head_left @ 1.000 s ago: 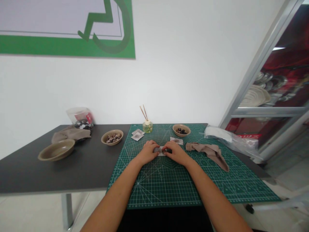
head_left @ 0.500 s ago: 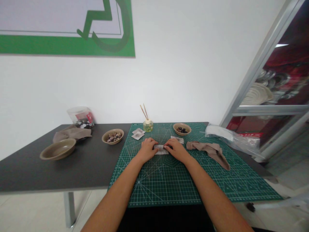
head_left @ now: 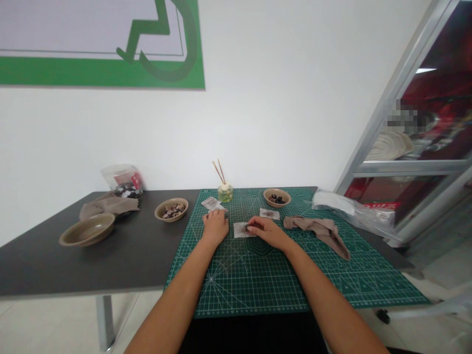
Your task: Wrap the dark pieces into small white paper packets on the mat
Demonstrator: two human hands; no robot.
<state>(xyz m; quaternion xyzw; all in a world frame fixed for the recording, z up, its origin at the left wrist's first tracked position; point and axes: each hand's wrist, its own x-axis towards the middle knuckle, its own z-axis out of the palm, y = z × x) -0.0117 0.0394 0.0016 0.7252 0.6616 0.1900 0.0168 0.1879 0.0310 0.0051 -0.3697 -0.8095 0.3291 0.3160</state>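
A small white packet [head_left: 241,229] with dark contents lies on the green cutting mat [head_left: 258,275]. My right hand [head_left: 265,231] rests on the mat with its fingertips pressed on the packet's right edge. My left hand [head_left: 216,226] lies farther left, fingers curled, reaching toward two more white packets [head_left: 213,204] near the mat's far edge. Another packet [head_left: 269,214] lies just beyond my right hand.
A reed diffuser [head_left: 224,191] and a bowl of dark pieces [head_left: 277,198] stand at the mat's far edge. A beige cloth [head_left: 320,231] lies right. On the dark table [head_left: 110,260]: a bowl of brown pieces [head_left: 171,209], an empty bowl [head_left: 87,229], a jar [head_left: 123,179], plastic bags [head_left: 350,211].
My left hand has left the packet and moved left and away toward the packets by the diffuser. The packet now lies flat, held only by my right fingertips.
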